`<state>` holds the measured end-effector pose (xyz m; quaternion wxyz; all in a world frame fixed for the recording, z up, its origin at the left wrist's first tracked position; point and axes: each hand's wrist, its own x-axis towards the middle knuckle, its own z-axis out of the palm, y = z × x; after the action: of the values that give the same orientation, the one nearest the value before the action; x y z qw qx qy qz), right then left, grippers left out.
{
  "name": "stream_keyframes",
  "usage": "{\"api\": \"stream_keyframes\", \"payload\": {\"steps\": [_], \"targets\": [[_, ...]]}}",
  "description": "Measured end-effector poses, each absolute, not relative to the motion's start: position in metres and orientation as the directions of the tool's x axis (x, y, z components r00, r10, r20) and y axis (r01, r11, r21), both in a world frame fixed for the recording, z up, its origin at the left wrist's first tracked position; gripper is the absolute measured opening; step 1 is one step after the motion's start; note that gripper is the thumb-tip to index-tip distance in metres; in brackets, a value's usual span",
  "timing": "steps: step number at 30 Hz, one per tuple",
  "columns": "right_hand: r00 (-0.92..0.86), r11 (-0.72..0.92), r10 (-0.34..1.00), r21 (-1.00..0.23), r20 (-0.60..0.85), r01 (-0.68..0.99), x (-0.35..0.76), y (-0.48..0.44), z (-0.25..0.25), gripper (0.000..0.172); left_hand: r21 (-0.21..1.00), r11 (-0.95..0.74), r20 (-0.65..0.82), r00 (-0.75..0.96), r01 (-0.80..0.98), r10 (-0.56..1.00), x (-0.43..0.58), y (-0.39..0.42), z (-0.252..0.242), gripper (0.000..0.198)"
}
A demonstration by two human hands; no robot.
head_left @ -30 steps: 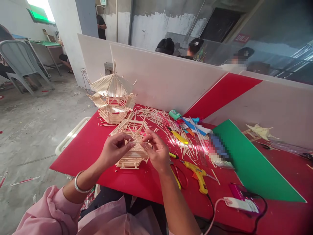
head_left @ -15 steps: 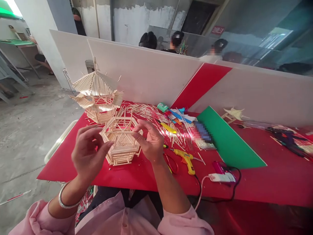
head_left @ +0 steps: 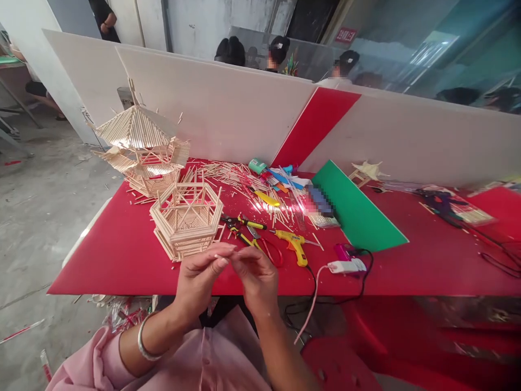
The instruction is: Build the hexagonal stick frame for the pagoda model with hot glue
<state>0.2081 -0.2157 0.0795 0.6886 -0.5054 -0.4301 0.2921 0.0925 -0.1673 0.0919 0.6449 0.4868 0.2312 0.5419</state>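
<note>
My left hand [head_left: 202,278] and my right hand [head_left: 255,277] meet fingertip to fingertip at the near edge of the red table [head_left: 122,255]. Both pinch a thin wooden stick [head_left: 227,257] between them. Just beyond the hands stands a hexagonal frame built of sticks [head_left: 186,218], untouched. Farther back left rises a finished stick pagoda with tiered roofs [head_left: 140,147].
Loose sticks [head_left: 240,182] litter the table's middle. Pliers [head_left: 242,224], a yellow glue gun [head_left: 293,245] with its cord, a white plug strip [head_left: 345,266] and a green board [head_left: 354,206] lie to the right. White partition boards [head_left: 228,108] back the table; other people sit beyond.
Both hands have left the hexagonal frame, which now rests on the table, and drawn back to the near edge pinching a stick. The view has shifted right and down.
</note>
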Motion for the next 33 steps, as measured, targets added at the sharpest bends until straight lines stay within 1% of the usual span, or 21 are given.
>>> {"api": "stream_keyframes", "payload": {"steps": [1, 2, 3, 4, 5, 6, 7, 8, 9, 10, 11, 14, 18, 20, 23, 27, 29, 31, 33], "targets": [[0.397, 0.273, 0.874, -0.959, 0.279, 0.072, 0.216, -0.221, 0.075, 0.014, 0.887, -0.075, 0.230, 0.294, -0.455, 0.928, 0.096, -0.169, 0.089, 0.015], [0.333, 0.227, 0.904, -0.961, 0.267, 0.155, 0.226, -0.226, 0.070, 0.017, 0.899, -0.095, 0.233, 0.284, -0.428, 0.930, 0.098, -0.169, 0.087, 0.016], [0.275, 0.171, 0.928, -0.944, 0.250, 0.281, 0.238, -0.229, 0.066, 0.020, 0.911, -0.109, 0.235, 0.282, -0.399, 0.930, 0.100, -0.169, 0.085, 0.018], [0.269, 0.091, 0.935, -0.891, 0.230, 0.444, 0.250, -0.232, 0.062, 0.022, 0.922, -0.109, 0.228, 0.294, -0.371, 0.928, 0.102, -0.169, 0.082, 0.020], [0.314, -0.026, 0.924, -0.787, 0.216, 0.617, 0.263, -0.233, 0.058, 0.025, 0.932, -0.088, 0.208, 0.321, -0.350, 0.924, 0.104, -0.168, 0.080, 0.022], [0.370, -0.188, 0.913, -0.627, 0.171, 0.756, 0.276, -0.232, 0.054, 0.031, 0.941, -0.047, 0.174, 0.360, -0.336, 0.916, 0.105, -0.168, 0.077, 0.025], [0.411, -0.332, 0.906, -0.432, 0.102, 0.839, 0.287, -0.231, 0.051, 0.038, 0.945, 0.008, 0.130, 0.401, -0.326, 0.907, 0.108, -0.167, 0.074, 0.029], [0.435, -0.417, 0.900, -0.247, 0.024, 0.875, 0.296, -0.229, 0.048, 0.045, 0.947, 0.067, 0.082, 0.436, -0.316, 0.896, 0.110, -0.167, 0.071, 0.032], [0.447, -0.450, 0.893, -0.104, -0.055, 0.887, 0.302, -0.226, 0.046, 0.050, 0.945, 0.117, 0.039, 0.461, -0.305, 0.887, 0.112, -0.168, 0.068, 0.034], [0.440, -0.445, 0.890, -0.017, -0.121, 0.895, 0.307, -0.223, 0.044, 0.053, 0.943, 0.152, 0.007, 0.476, -0.295, 0.879, 0.115, -0.168, 0.065, 0.036], [0.424, -0.426, 0.890, 0.021, -0.166, 0.904, 0.310, -0.220, 0.044, 0.056, 0.942, 0.174, -0.013, 0.485, -0.288, 0.874, 0.117, -0.168, 0.062, 0.037], [0.388, -0.389, 0.896, 0.044, -0.217, 0.920, 0.314, -0.210, 0.048, 0.061, 0.944, 0.188, -0.029, 0.500, -0.270, 0.865, 0.121, -0.166, 0.056, 0.036], [0.393, -0.382, 0.883, 0.094, -0.256, 0.919, 0.319, -0.201, 0.064, 0.069, 0.963, 0.150, -0.019, 0.498, -0.223, 0.867, 0.120, -0.161, 0.053, 0.033], [0.418, -0.400, 0.874, 0.123, -0.246, 0.908, 0.324, -0.200, 0.076, 0.066, 0.969, 0.135, -0.018, 0.489, -0.205, 0.872, 0.119, -0.159, 0.051, 0.032], [0.473, -0.445, 0.856, 0.169, -0.208, 0.879, 0.330, -0.204, 0.093, 0.056, 0.976, 0.124, -0.022, 0.483, -0.179, 0.875, 0.120, -0.157, 0.048, 0.033], [0.539, -0.501, 0.811, 0.206, -0.229, 0.841, 0.337, -0.219, 0.109, 0.061, 0.984, 0.125, -0.041, 0.515, -0.129, 0.856, 0.124, -0.155, 0.038, 0.033], [0.552, -0.515, 0.798, 0.202, -0.243, 0.833, 0.340, -0.231, 0.111, 0.060, 0.994, 0.088, -0.036, 0.544, -0.070, 0.838, 0.126, -0.152, 0.031, 0.030], [0.562, -0.535, 0.791, 0.171, -0.243, 0.827, 0.343, -0.249, 0.108, 0.057, 1.000, -0.013, 0.006, 0.543, 0.008, 0.839, 0.126, -0.148, 0.024, 0.025], [0.583, -0.586, 0.777, 0.065, -0.237, 0.808, 0.345, -0.269, 0.099, 0.057, 0.990, -0.127, 0.074, 0.526, 0.065, 0.847, 0.127, -0.145, 0.018, 0.019]]}}
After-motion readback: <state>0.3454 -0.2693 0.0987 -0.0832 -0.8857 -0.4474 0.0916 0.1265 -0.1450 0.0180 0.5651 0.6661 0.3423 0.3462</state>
